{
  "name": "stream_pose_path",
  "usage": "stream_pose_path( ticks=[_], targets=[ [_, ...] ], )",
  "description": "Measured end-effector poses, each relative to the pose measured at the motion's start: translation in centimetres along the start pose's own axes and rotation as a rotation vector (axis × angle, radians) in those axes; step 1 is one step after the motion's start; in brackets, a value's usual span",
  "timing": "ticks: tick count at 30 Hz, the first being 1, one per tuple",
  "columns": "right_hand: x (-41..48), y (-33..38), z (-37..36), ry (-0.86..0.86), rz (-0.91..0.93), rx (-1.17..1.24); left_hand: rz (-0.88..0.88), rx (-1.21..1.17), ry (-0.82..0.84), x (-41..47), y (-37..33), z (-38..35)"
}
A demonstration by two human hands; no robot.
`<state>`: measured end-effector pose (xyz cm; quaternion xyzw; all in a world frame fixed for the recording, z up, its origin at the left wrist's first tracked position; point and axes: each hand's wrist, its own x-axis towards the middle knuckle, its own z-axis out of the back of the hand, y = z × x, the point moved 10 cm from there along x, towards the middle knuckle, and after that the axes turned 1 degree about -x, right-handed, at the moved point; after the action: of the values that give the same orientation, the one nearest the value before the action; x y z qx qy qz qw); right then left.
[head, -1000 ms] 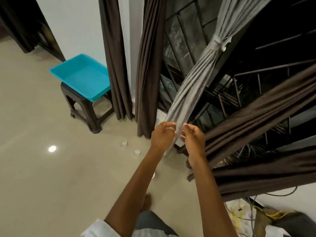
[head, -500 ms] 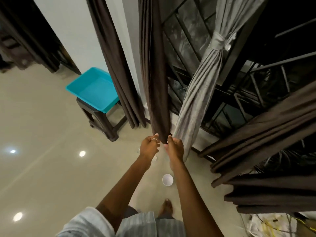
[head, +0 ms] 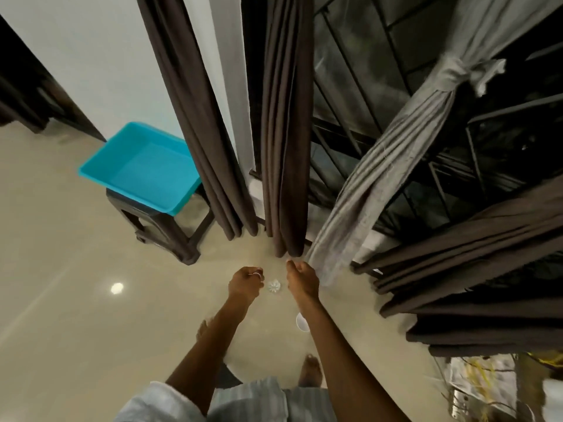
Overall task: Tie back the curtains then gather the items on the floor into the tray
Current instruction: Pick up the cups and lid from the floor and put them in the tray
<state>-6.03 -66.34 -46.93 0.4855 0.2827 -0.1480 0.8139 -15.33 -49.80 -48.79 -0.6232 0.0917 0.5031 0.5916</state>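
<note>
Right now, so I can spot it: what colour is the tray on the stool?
Plain turquoise blue; the tray shows best in the head view, on the dark stool.

The person wears a pale, whitish-blue top whose loose sleeve [head: 152, 402] ends near the left elbow, and both forearms are bare down to the wrists. A thin silvery ring [head: 255, 274] circles one finger of the left hand [head: 245, 284]. At the bottom edge sits a striped garment [head: 253, 400] in pale blue-grey with fine lengthwise lines, and the right foot [head: 310, 371] beyond it is bare.
</note>
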Motion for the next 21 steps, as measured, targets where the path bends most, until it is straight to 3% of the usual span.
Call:
stream_pose_path(
  ticks=[10, 21],
  targets=[
    [-1.8, 5.4, -11.3, -0.099, -0.078, -0.145, -0.07, 0.204, 0.17, 9.1, -4.1, 10.1],
    [4.1, 4.9, -16.2, -0.033, -0.07, -0.327, -0.128, 0.463, 0.311, 18.1, -4.0, 11.9]
  ],
)
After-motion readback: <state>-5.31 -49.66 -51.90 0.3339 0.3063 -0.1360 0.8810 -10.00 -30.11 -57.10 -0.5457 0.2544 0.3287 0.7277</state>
